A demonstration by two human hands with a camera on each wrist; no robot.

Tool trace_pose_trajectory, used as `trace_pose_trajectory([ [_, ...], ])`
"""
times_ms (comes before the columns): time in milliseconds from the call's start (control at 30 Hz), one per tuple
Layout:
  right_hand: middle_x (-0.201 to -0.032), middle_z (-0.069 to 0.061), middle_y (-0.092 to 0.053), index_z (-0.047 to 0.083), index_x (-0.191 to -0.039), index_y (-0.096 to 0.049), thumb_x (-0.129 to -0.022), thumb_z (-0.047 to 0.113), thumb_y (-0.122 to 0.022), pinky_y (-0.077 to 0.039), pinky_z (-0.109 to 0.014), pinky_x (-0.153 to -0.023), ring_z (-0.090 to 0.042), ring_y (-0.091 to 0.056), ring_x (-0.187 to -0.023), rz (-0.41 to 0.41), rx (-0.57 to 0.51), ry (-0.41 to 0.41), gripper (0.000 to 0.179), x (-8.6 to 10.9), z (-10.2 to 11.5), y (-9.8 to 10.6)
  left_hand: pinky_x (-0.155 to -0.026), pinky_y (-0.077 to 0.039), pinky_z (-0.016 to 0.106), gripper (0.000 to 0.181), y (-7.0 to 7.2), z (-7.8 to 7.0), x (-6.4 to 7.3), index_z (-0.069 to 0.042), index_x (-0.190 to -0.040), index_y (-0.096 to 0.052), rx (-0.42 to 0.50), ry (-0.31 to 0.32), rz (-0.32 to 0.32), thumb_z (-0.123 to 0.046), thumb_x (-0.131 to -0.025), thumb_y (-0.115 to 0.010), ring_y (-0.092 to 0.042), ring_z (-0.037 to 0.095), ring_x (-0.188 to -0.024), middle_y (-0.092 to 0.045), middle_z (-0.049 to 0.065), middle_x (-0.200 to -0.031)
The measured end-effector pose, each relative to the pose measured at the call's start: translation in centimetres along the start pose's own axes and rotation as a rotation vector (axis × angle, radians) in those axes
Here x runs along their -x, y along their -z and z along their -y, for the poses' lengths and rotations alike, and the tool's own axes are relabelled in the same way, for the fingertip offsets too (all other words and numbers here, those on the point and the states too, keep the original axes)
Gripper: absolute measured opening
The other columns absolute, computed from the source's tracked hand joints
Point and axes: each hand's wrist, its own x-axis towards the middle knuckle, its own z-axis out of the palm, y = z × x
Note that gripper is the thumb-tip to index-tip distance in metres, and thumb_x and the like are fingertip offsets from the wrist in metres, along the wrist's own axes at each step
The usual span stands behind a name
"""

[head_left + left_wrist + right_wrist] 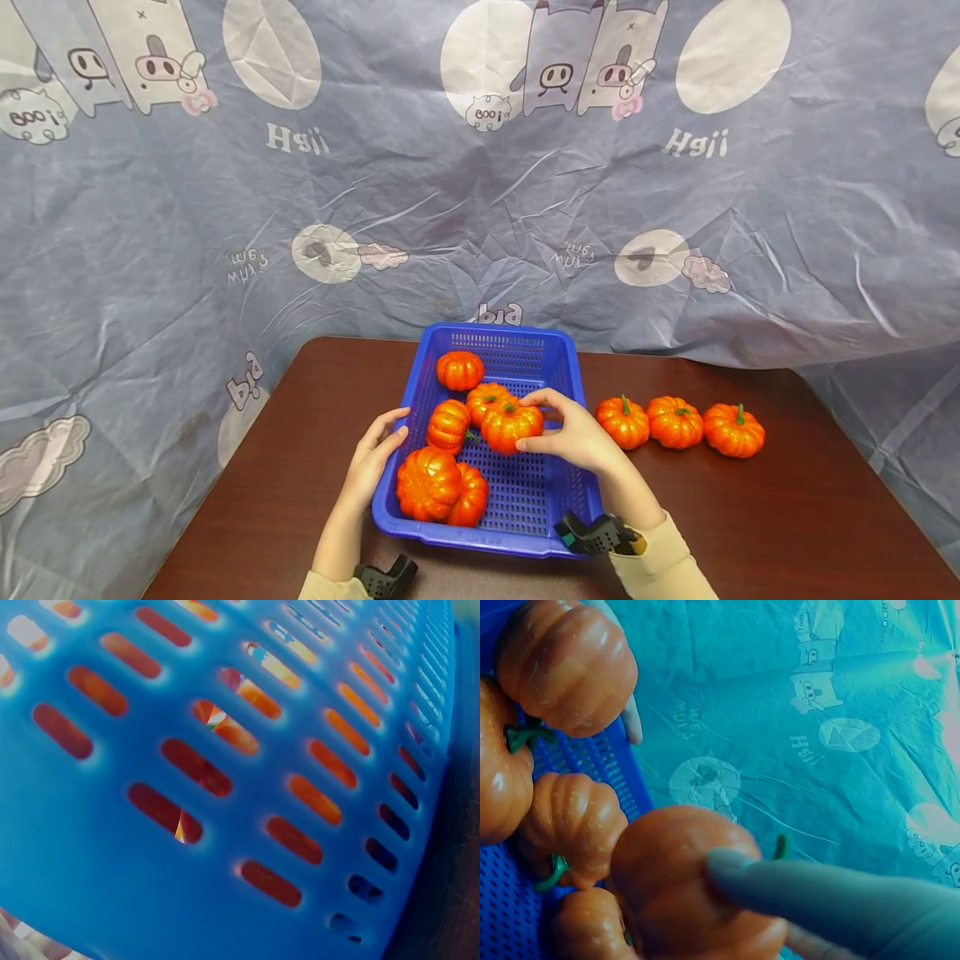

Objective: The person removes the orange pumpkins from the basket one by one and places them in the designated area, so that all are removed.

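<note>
A blue plastic basket point(517, 546) with slotted walls holds several small orange pumpkins with green stems. My right hand point(573, 433) pinches one pumpkin point(512, 427) between thumb and fingers over the basket's middle. In the right wrist view a finger point(810, 889) presses on this pumpkin point(679, 862). Overlapping it from behind is another pumpkin point(486, 398). My left hand point(371, 458) rests at the basket's left rim, fingertips and thumb tip on the edge. The left wrist view is filled by the basket's outer wall point(97, 847), orange showing through its slots.
To the right of the basket, three pumpkins stand in a row on the brown table point(255, 483): a near one point(624, 422), a middle one point(675, 422) and a far-right one point(733, 431). A printed grey-blue cloth point(465, 208) hangs behind the table.
</note>
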Motion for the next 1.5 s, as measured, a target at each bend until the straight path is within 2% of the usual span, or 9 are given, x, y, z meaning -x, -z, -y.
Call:
trace_pose_trajectory([
  [267,-0.125,-0.017,-0.050,0.007,-0.122,-0.049,-0.072,0.012,-0.081,-0.052,-0.040,-0.082,-0.036,-0.054,-0.109,-0.098,-0.103,-0.010,0.059,1.3,0.8,0.9,-0.087,-0.046,0.027,0.037,0.0,0.0,0.0,0.002,-0.129,-0.049,0.010,0.002,0.004,-0.010,-0.095,-0.052,-0.050,0.028,-0.110,-0.048,0.020,-0.133],
  [400,-0.131,-0.018,-0.045,0.009,-0.130,-0.043,-0.073,0.011,-0.080,-0.051,-0.042,-0.084,-0.038,-0.052,-0.111,-0.150,-0.110,-0.013,0.068,2.1,0.9,1.6,-0.088,-0.046,0.027,0.037,0.0,0.0,0.0,0.000,-0.129,-0.049,0.011,0.013,0.001,-0.011,-0.095,-0.052,-0.050,0.029,-0.111,-0.047,0.018,-0.134],
  [600,-0.134,-0.021,-0.043,0.007,-0.137,-0.038,-0.076,0.012,-0.078,-0.050,-0.043,-0.086,-0.040,-0.057,-0.106,-0.204,-0.112,-0.067,0.073,3.6,1.0,2.7,-0.088,-0.047,0.027,0.037,0.0,0.0,0.0,0.000,-0.130,-0.049,0.018,0.018,-0.001,-0.011,-0.095,-0.052,-0.050,0.028,-0.111,-0.047,0.018,-0.134],
  [867,-0.133,-0.023,-0.041,0.005,-0.140,-0.036,-0.076,0.008,-0.077,-0.050,-0.025,-0.080,-0.039,-0.057,-0.106,-0.279,-0.135,-0.091,0.077,5.4,0.2,4.0,-0.087,-0.047,0.028,0.037,0.0,-0.1,0.0,0.000,-0.129,-0.050,0.013,0.013,0.000,-0.011,-0.094,-0.052,-0.050,0.028,-0.111,-0.048,0.018,-0.134],
  [1000,-0.134,-0.023,-0.039,0.008,-0.142,-0.033,-0.076,0.009,-0.078,-0.051,-0.024,-0.079,-0.038,-0.057,-0.106,-0.297,-0.145,-0.121,0.080,6.2,-0.3,4.6,-0.088,-0.047,0.027,0.037,0.0,0.0,0.0,0.000,-0.129,-0.050,0.005,0.012,-0.004,-0.011,-0.094,-0.053,-0.050,0.028,-0.112,-0.048,0.017,-0.135],
  [1267,-0.136,-0.023,-0.039,0.012,-0.146,-0.029,-0.077,0.016,-0.078,-0.046,-0.016,-0.078,-0.035,-0.058,-0.107,-0.331,-0.059,-0.191,0.084,7.5,-1.0,5.7,-0.086,-0.048,0.028,0.037,0.1,0.1,-0.1,0.000,-0.129,-0.050,0.010,0.018,-0.002,-0.011,-0.094,-0.052,-0.052,0.027,-0.108,-0.048,0.019,-0.133],
  [1500,-0.135,-0.024,-0.039,0.010,-0.146,-0.029,-0.078,0.018,-0.077,-0.046,-0.017,-0.077,-0.036,-0.057,-0.107,-0.331,-0.029,-0.226,0.084,8.3,-1.8,6.4,-0.086,-0.048,0.028,0.036,0.1,0.2,-0.1,0.000,-0.129,-0.050,0.013,0.012,0.001,-0.011,-0.095,-0.052,-0.051,0.029,-0.109,-0.048,0.019,-0.132],
])
